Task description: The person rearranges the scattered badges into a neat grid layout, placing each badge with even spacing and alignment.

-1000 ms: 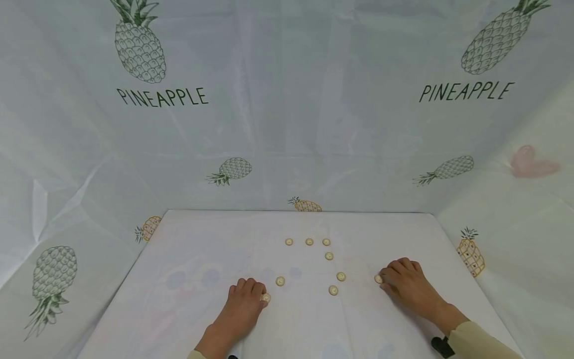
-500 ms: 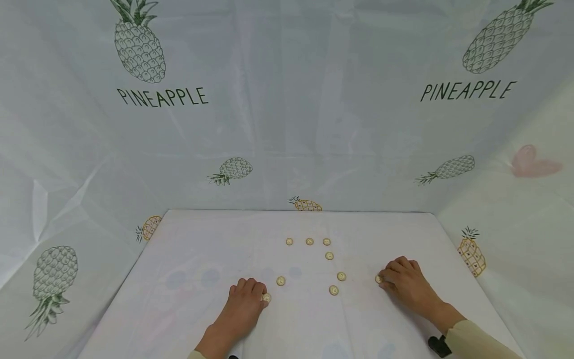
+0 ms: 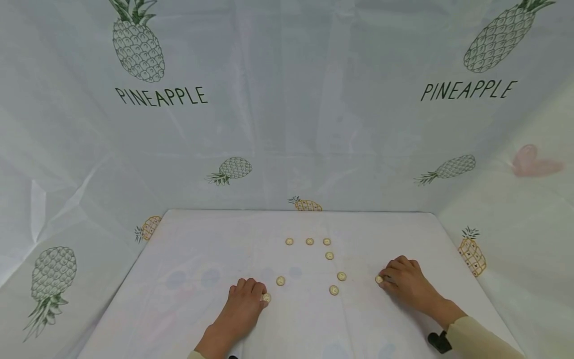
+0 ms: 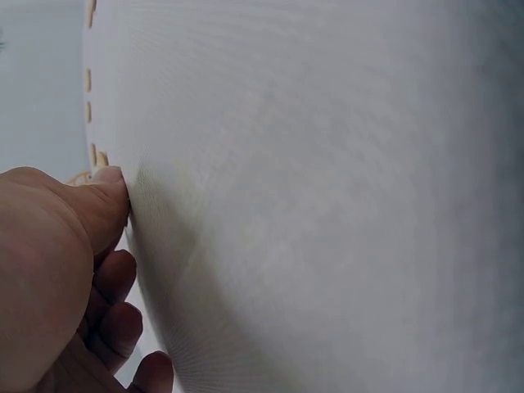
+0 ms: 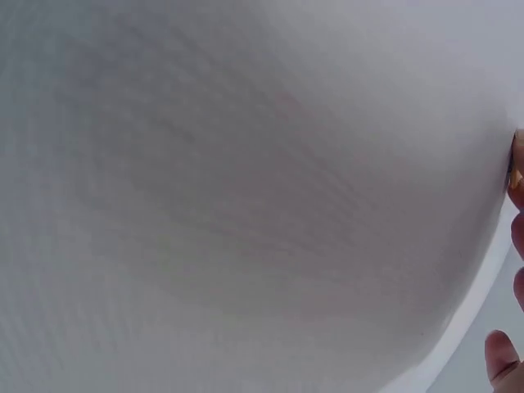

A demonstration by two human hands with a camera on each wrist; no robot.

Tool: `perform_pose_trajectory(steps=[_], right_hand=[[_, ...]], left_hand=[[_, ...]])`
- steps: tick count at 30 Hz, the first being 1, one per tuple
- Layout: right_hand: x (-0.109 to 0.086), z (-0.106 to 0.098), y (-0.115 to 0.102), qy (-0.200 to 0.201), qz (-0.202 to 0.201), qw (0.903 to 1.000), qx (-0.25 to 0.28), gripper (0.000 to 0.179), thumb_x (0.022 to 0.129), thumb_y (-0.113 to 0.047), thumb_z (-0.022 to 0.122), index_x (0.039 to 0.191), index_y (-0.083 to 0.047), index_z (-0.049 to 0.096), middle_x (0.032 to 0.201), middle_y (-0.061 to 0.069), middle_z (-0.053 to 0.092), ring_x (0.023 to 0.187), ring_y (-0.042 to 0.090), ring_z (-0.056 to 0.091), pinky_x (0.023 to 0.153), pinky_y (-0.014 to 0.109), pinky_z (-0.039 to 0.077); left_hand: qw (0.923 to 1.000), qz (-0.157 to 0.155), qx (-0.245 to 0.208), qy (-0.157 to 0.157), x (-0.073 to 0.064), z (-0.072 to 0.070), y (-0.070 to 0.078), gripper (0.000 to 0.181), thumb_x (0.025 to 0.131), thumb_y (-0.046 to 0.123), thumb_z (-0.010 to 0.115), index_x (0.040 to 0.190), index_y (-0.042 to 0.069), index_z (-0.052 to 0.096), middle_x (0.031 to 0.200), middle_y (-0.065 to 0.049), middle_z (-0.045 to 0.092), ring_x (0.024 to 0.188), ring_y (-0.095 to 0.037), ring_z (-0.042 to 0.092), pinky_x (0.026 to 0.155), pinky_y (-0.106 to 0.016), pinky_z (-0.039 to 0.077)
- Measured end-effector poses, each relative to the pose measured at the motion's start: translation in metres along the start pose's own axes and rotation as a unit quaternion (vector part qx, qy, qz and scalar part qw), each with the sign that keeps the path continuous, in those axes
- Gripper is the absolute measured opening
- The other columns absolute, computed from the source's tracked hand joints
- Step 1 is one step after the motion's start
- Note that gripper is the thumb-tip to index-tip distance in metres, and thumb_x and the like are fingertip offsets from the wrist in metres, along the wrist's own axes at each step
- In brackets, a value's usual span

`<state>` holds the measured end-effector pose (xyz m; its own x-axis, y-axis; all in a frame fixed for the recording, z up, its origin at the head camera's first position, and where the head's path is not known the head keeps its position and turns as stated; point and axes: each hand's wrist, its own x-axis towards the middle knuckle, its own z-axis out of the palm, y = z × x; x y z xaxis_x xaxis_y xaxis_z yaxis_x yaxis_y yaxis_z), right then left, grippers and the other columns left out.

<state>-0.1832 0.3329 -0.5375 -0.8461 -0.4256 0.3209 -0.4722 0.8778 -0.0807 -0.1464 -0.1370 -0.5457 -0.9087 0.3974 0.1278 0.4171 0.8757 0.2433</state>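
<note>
A: Both hands are low over the white tabletop [image 3: 296, 326], and each has a disc at the fingertips! What's the left one got?

B: The left hand [image 3: 244, 303] keeps its fingers narrow, pinching a cream disc [image 3: 266, 298]. Forefinger on the far edge, thumb on the near edge, and the face shows just past the tips.

A: And across the way?

B: The right hand [image 3: 407, 283] has a second disc [image 3: 378, 279] pinched between thumb and forefinger, its face toward the middle. The right wrist view gives only a tan sliver by the fingers, right at the edge.

A: Plenty more out there, too!

B: Seven! A row of three discs [image 3: 310, 241] lies farthest off, with a single disc [image 3: 329, 256] just below its right end. A pair of discs [image 3: 334, 290] sits nearer the person, and a lone disc [image 3: 280, 281] lies near the left fingers, well clear of their grip.
</note>
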Motion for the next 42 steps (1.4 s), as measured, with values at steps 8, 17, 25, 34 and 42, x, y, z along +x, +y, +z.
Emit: perform_pose_trajectory(steps=[8,17,25,34,42], right_hand=[[0.008,0.011,0.001,0.061,-0.061,0.9954,-0.041,0.026,0.075,-0.021,0.093,0.093,-0.018,0.076,0.094,-0.005,0.067,0.095,0.02,0.056,0.085,0.052,0.044],[0.029,0.013,-0.002,0.085,-0.111,0.9888,-0.052,0.024,0.077,-0.02,0.084,0.095,-0.014,0.071,0.095,-0.002,0.064,0.094,0.022,0.054,0.087,0.051,0.042],[0.053,0.016,-0.015,0.092,-0.125,0.9863,-0.056,0.021,0.081,-0.023,0.082,0.095,-0.012,0.07,0.094,0.0,0.064,0.092,0.023,0.053,0.088,0.051,0.043],[0.078,0.018,-0.031,0.09,-0.135,0.9851,-0.055,0.023,0.083,-0.026,0.084,0.095,-0.012,0.07,0.094,-0.001,0.064,0.092,0.022,0.052,0.088,0.049,0.043],[0.096,0.026,-0.044,0.079,-0.133,0.9872,-0.039,0.021,0.084,-0.024,0.085,0.096,-0.015,0.071,0.094,-0.003,0.063,0.094,0.021,0.053,0.09,0.048,0.043]], left_hand=[[1.0,-0.002,-0.004,-0.001,-0.001,-0.001,-0.001,0.023,0.096,0.03,0.077,0.109,0.017,0.062,0.105,0.004,0.057,0.095,-0.015,0.042,0.079,-0.035,0.035],[1.0,-0.003,0.004,0.005,-0.003,0.0,-0.004,0.023,0.096,0.03,0.078,0.108,0.018,0.062,0.103,0.005,0.057,0.094,-0.014,0.041,0.079,-0.035,0.035],[1.0,-0.007,-0.001,-0.006,-0.003,0.0,-0.004,0.023,0.097,0.03,0.076,0.11,0.018,0.061,0.105,0.005,0.056,0.095,-0.015,0.041,0.079,-0.035,0.035],[1.0,0.003,-0.008,-0.002,-0.001,-0.002,-0.002,0.022,0.098,0.029,0.075,0.109,0.017,0.061,0.105,0.004,0.055,0.096,-0.016,0.042,0.079,-0.036,0.035],[1.0,-0.001,-0.009,-0.001,0.001,-0.001,-0.001,0.022,0.098,0.03,0.075,0.109,0.017,0.062,0.104,0.004,0.056,0.096,-0.016,0.043,0.079,-0.036,0.035]])
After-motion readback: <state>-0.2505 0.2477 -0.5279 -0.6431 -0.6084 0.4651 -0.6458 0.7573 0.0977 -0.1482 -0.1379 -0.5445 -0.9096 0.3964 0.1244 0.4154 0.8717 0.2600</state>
